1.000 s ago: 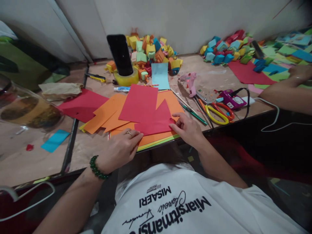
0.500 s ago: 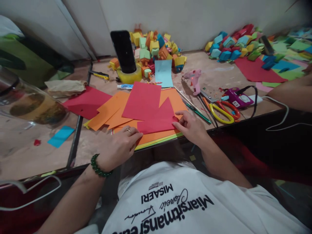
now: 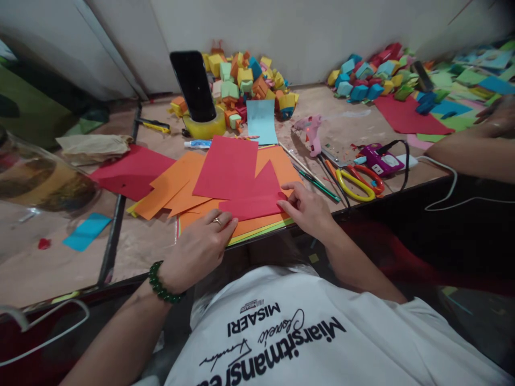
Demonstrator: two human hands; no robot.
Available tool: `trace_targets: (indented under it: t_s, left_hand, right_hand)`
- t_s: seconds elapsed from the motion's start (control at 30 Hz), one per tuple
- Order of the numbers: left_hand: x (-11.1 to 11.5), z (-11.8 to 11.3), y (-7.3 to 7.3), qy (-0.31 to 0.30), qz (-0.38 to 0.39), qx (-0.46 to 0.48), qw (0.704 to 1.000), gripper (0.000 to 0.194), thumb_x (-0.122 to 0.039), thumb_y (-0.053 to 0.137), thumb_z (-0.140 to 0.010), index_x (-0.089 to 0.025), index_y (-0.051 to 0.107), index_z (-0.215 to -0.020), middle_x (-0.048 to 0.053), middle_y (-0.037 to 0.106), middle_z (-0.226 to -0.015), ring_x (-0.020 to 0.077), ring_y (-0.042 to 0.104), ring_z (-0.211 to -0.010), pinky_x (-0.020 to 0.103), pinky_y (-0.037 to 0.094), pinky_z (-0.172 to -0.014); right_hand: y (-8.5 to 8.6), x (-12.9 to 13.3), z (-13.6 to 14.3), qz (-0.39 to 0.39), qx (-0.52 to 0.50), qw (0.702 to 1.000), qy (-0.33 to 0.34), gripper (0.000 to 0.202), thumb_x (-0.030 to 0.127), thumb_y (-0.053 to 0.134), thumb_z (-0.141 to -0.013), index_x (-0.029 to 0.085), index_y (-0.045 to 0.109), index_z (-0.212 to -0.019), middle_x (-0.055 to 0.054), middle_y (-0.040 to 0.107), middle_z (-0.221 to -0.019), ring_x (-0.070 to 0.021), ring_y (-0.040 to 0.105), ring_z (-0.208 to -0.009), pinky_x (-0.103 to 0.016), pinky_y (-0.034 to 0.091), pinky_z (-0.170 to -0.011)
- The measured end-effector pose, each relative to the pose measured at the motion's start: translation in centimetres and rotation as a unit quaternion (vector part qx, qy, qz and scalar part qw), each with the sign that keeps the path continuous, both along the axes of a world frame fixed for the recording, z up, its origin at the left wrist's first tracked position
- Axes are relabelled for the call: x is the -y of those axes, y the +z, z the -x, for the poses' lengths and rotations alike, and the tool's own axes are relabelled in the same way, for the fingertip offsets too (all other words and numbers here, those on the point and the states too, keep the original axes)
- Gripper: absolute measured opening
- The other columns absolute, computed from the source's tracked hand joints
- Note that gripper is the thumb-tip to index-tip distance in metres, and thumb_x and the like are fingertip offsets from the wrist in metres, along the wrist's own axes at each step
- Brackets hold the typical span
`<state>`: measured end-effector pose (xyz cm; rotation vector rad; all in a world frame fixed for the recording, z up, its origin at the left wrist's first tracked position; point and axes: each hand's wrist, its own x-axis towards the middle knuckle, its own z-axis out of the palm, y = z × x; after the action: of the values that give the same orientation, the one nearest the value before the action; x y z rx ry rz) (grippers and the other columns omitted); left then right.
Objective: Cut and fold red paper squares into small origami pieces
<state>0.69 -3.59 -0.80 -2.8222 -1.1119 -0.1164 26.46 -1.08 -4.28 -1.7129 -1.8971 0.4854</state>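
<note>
A folded red paper [image 3: 257, 205] lies on a stack of orange, yellow and green sheets [image 3: 261, 228] at the table's front edge. My left hand [image 3: 205, 241], with a ring and a green bead bracelet, rests on its lower left corner, the fingers together. My right hand [image 3: 308, 209] pinches the right end of the folded strip between thumb and fingers. A larger red sheet [image 3: 229, 166] lies just beyond, partly over the orange pieces.
Behind stand a phone [image 3: 193, 86] in a yellow tape roll and a heap of paper cubes [image 3: 241, 80]. To the right are a pink glue gun [image 3: 311, 134], scissors [image 3: 356, 185], a purple adapter [image 3: 382, 161] and another person's arm [image 3: 475, 150]. A glass jar [image 3: 48, 177] is at left.
The view has shifted slightly, so the table things appear further left. My left hand's fingers have moved a little onto the folded red paper; my right hand keeps its pinch.
</note>
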Motion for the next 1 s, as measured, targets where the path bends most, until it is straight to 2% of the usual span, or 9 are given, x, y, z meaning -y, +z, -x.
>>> trace_targets:
  t_s: [0.13,0.27,0.37,0.57,0.8,1.0]
  left_hand:
    - [-0.1,0.0,-0.6,-0.003,0.001,0.042,0.999,0.034,-0.015,0.043,-0.09,-0.014,0.06,-0.119,0.011,0.066,-0.096,0.0225,0.06,-0.085,0.032,0.051,-0.068]
    - [-0.1,-0.1,-0.6,0.015,0.002,0.037,0.999,0.037,-0.018,0.044,-0.091,-0.018,0.058,-0.125,0.009,0.066,-0.094,0.0223,0.06,-0.086,0.029,0.049,-0.062]
    - [-0.1,-0.3,-0.5,0.027,0.009,0.025,0.999,0.036,-0.018,0.045,-0.091,-0.018,0.059,-0.124,0.008,0.065,-0.092,0.0218,0.06,-0.086,0.029,0.049,-0.063]
    - [-0.3,-0.7,-0.2,0.052,0.037,0.0,0.998,0.035,-0.015,0.045,-0.09,-0.02,0.06,-0.121,0.006,0.064,-0.092,0.0213,0.059,-0.088,0.028,0.048,-0.061]
    - [0.3,-0.8,0.0,0.049,0.046,-0.031,0.997,0.045,-0.004,0.048,-0.08,-0.014,0.06,-0.121,0.01,0.067,-0.099,0.025,0.06,-0.092,0.034,0.052,-0.07]
    - [1.2,-0.6,-0.6,0.041,0.017,-0.02,0.999,0.048,0.0,0.046,-0.079,-0.009,0.057,-0.125,0.015,0.067,-0.111,0.0266,0.06,-0.098,0.036,0.054,-0.078]
  right_hand:
    - [-0.2,-0.1,-0.5,0.011,-0.062,0.998,0.019,0.034,0.04,0.062,-0.083,0.02,0.06,-0.11,0.003,0.06,-0.066,-0.0116,0.049,-0.053,-0.024,0.034,-0.054]
    - [-0.2,-0.1,-1.0,0.033,-0.146,0.987,0.056,0.044,0.042,0.068,-0.077,0.019,0.058,-0.113,0.003,0.059,-0.069,-0.0104,0.048,-0.053,-0.024,0.036,-0.053]
    - [-0.3,-0.1,-1.2,0.033,-0.172,0.983,0.057,0.036,0.036,0.065,-0.078,0.018,0.059,-0.109,0.003,0.059,-0.068,-0.0108,0.047,-0.054,-0.024,0.036,-0.053]
    - [-0.4,-0.1,-0.9,0.026,-0.131,0.99,0.034,0.033,0.032,0.062,-0.079,0.018,0.057,-0.109,0.003,0.06,-0.066,-0.0113,0.047,-0.054,-0.024,0.033,-0.053]
    - [0.3,0.3,-0.2,0.024,-0.05,0.998,0.017,0.031,0.025,0.06,-0.078,0.02,0.055,-0.108,0.005,0.061,-0.068,-0.0117,0.05,-0.055,-0.023,0.033,-0.054]
    - [-0.4,0.9,0.0,-0.035,0.01,0.999,0.018,0.03,0.023,0.057,-0.081,0.02,0.056,-0.11,0.002,0.061,-0.07,-0.0143,0.054,-0.06,-0.024,0.036,-0.055]
